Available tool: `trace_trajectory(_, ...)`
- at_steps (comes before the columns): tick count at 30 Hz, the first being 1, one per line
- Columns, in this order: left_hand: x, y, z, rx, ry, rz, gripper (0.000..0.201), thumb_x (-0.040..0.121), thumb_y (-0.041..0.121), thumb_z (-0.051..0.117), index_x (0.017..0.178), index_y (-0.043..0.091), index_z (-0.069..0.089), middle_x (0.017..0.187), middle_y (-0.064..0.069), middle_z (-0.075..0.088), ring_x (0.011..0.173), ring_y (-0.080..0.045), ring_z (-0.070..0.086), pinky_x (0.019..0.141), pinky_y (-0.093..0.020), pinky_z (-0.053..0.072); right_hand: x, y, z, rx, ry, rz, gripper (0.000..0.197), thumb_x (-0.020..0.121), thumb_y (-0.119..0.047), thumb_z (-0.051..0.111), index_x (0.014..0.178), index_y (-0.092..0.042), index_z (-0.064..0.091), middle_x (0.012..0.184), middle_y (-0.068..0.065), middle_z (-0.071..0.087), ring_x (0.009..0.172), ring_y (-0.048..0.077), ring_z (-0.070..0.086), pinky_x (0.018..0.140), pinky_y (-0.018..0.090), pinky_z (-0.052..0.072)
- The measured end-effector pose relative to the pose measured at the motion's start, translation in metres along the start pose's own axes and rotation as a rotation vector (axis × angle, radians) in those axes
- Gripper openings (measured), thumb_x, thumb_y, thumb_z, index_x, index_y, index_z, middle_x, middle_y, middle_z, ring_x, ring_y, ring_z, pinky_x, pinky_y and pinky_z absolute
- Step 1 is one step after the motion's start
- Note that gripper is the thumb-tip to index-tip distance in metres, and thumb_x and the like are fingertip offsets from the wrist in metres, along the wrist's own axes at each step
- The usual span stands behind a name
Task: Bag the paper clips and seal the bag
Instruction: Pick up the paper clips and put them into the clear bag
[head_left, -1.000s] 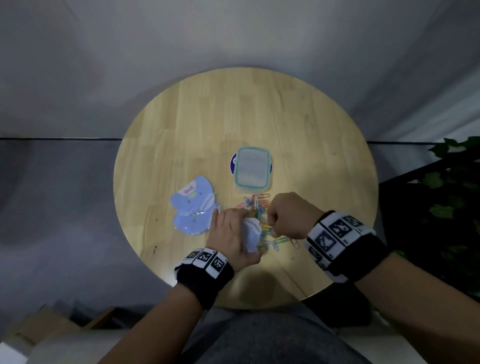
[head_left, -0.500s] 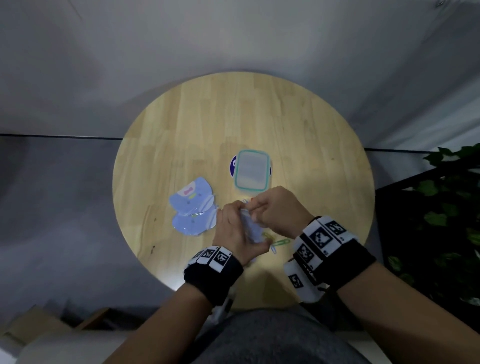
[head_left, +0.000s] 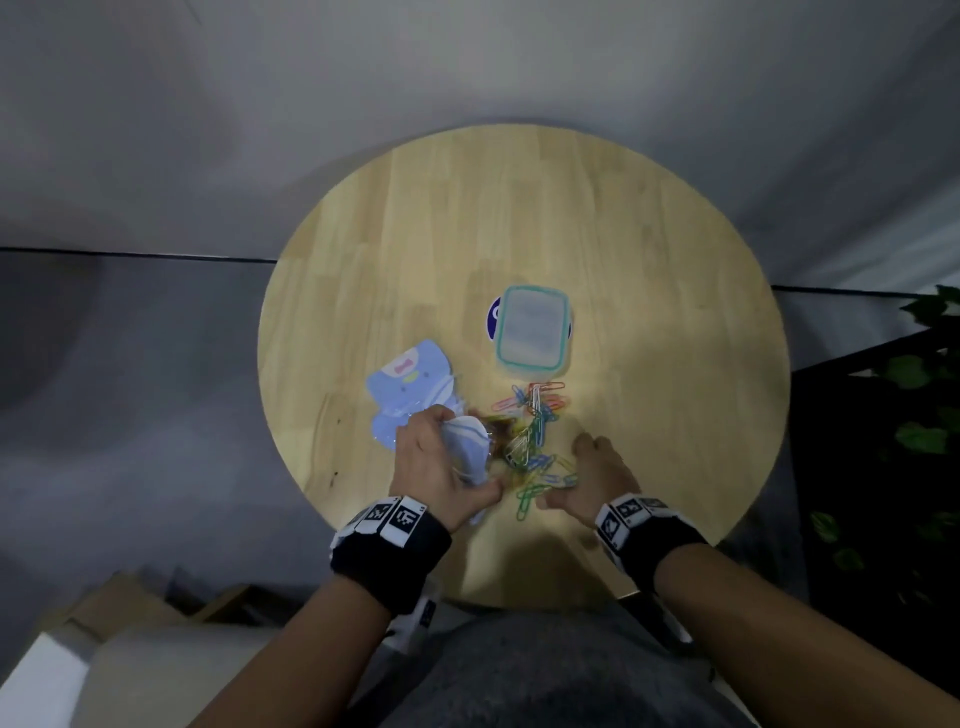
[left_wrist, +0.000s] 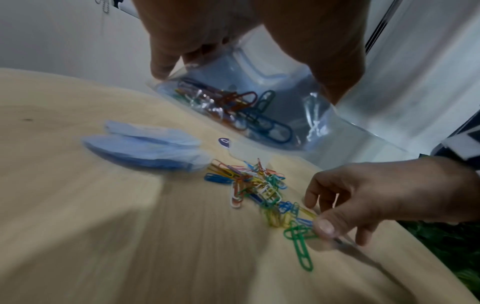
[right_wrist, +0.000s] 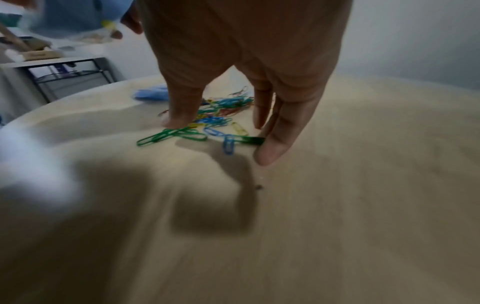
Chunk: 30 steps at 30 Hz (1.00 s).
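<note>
My left hand (head_left: 447, 460) grips a small clear zip bag (head_left: 467, 441) with a pale blue printed front, held just above the table's near side. Several coloured paper clips (left_wrist: 233, 107) lie inside it, and my left fingers (left_wrist: 166, 61) hold its upper edge. The loose pile of coloured paper clips (head_left: 535, 431) lies on the round wooden table (head_left: 649, 260), right of the bag. My right hand (head_left: 576, 467) reaches down on the pile's near right side. Its thumb and fingertips (right_wrist: 270, 154) are spread and touch green and blue clips (right_wrist: 197, 133).
A lidded clear box with a teal rim (head_left: 531, 335) stands just beyond the pile, over a dark blue round sticker. A stack of spare blue printed bags (head_left: 410, 384) lies left of the pile. A leafy plant (head_left: 914, 415) is off the table's right edge.
My right hand has left the bag's mouth and dropped to the table onto the loose clips. My left hand still holds the bag, now a little to the left.
</note>
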<state>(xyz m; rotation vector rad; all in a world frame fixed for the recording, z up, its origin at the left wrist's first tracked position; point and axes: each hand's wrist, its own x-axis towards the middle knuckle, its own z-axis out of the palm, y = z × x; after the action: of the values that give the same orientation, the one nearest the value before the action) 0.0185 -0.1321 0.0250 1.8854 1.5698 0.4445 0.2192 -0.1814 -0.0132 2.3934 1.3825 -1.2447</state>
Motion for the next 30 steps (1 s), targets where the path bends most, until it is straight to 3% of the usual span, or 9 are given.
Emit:
trace_trajectory(4,-0.007,-0.01,-0.004,0.03,-0.023,-0.012,0.094,0.046,0.059,0.063,0.117,0.001,0.042,0.107,-0.013,0.049,0.101,-0.032,0.048,0.085,-0.033,0.041,0.002,-0.022,0.017,-0.049,0.094,-0.087,0.102,0.049,-0.049,0.085,0.127,-0.007,0.036,0.125,0.013,0.041,0.114,0.032,0.043,0.094,0.039,0.042)
trace_trajectory(9,-0.009,-0.01,-0.006,0.042,-0.043,0.006,0.094,0.044,0.056,0.062,0.117,-0.001,0.043,0.107,-0.014,0.049,0.1,-0.033,0.049,0.085,-0.033,0.041,0.01,-0.034,0.023,-0.033,0.145,-0.182,0.068,0.067,-0.019,0.078,0.124,-0.006,0.043,0.126,0.015,0.046,0.118,0.033,0.046,0.098,0.037,0.04)
trace_trajectory(12,-0.007,-0.01,-0.007,0.061,-0.042,0.035,0.094,0.044,0.056,0.062,0.117,0.0,0.043,0.106,-0.013,0.05,0.099,-0.033,0.049,0.085,-0.031,0.039,0.008,-0.025,0.022,-0.013,0.201,-0.232,0.055,0.073,-0.025,0.074,0.121,-0.01,0.05,0.123,0.011,0.049,0.118,0.031,0.044,0.095,0.037,0.042)
trace_trajectory(15,-0.006,-0.011,-0.007,0.071,-0.048,0.044,0.094,0.045,0.058,0.061,0.117,0.001,0.043,0.106,-0.014,0.05,0.098,-0.032,0.049,0.085,-0.033,0.04,0.004,-0.015,0.023,-0.092,0.164,-0.255,0.062,0.07,-0.033,0.075,0.123,-0.014,0.05,0.125,0.006,0.048,0.117,0.028,0.043,0.093,0.038,0.046)
trace_trajectory(18,-0.007,-0.01,-0.008,0.078,-0.058,0.056,0.094,0.046,0.06,0.061,0.116,0.001,0.043,0.104,-0.014,0.05,0.095,-0.034,0.05,0.082,-0.04,0.046,0.003,-0.013,0.024,-0.145,0.143,-0.284,0.055,0.075,-0.021,0.07,0.125,-0.015,0.048,0.127,0.006,0.048,0.117,0.027,0.044,0.092,0.036,0.045)
trace_trajectory(22,-0.007,-0.009,-0.008,0.09,-0.061,0.067,0.092,0.046,0.06,0.061,0.114,0.001,0.044,0.102,-0.014,0.051,0.093,-0.034,0.05,0.081,-0.041,0.046,0.003,-0.012,0.024,-0.088,0.165,-0.276,0.049,0.078,-0.011,0.064,0.125,-0.012,0.049,0.127,0.009,0.05,0.119,0.029,0.046,0.095,0.036,0.044)
trace_trajectory(26,-0.008,-0.01,-0.01,0.093,-0.063,0.062,0.092,0.045,0.059,0.061,0.115,0.001,0.044,0.103,-0.014,0.052,0.093,-0.035,0.051,0.081,-0.041,0.046,0.004,-0.016,0.026,-0.025,0.158,-0.217,0.063,0.073,-0.028,0.074,0.128,-0.012,0.048,0.127,0.009,0.049,0.12,0.029,0.046,0.096,0.036,0.043)
trace_trajectory(30,-0.011,-0.009,-0.011,0.098,-0.061,0.057,0.093,0.043,0.059,0.059,0.114,-0.002,0.046,0.102,-0.014,0.052,0.093,-0.034,0.05,0.081,-0.041,0.046,0.008,-0.021,0.028,-0.052,0.174,-0.239,0.039,0.077,-0.013,0.065,0.114,-0.008,0.056,0.118,0.012,0.052,0.115,0.031,0.048,0.091,0.034,0.044)
